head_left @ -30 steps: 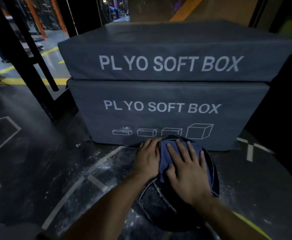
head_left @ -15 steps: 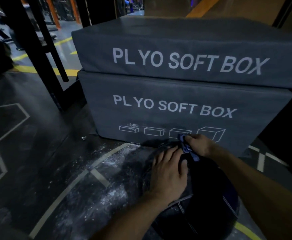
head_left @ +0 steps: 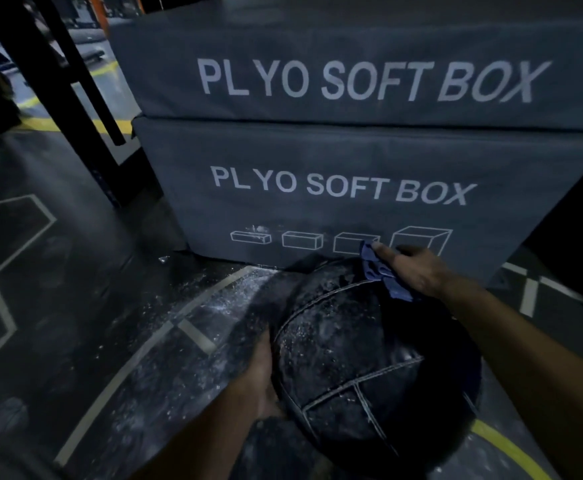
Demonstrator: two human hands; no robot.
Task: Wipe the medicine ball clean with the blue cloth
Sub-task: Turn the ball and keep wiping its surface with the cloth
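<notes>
cloth (head_left: pixel 385 276) bunched in right hand (head_left: pixel 418 271) on ball (head_left: pixel 369 351) far top — dusty face nearer; left hand (head_left: pixel 260 379) cups the left side.

Single head-worn wide-angle view, angled forward and down, close above the floor (head_left: pixel 75 341)

We see the medicine ball (head_left: pixel 369 348), black with pale stitched seams and dusted with white specks, resting on the floor. The blue cloth (head_left: pixel 382 275) lies bunched against its upper far side, crumpled and partly hanging.
</notes>
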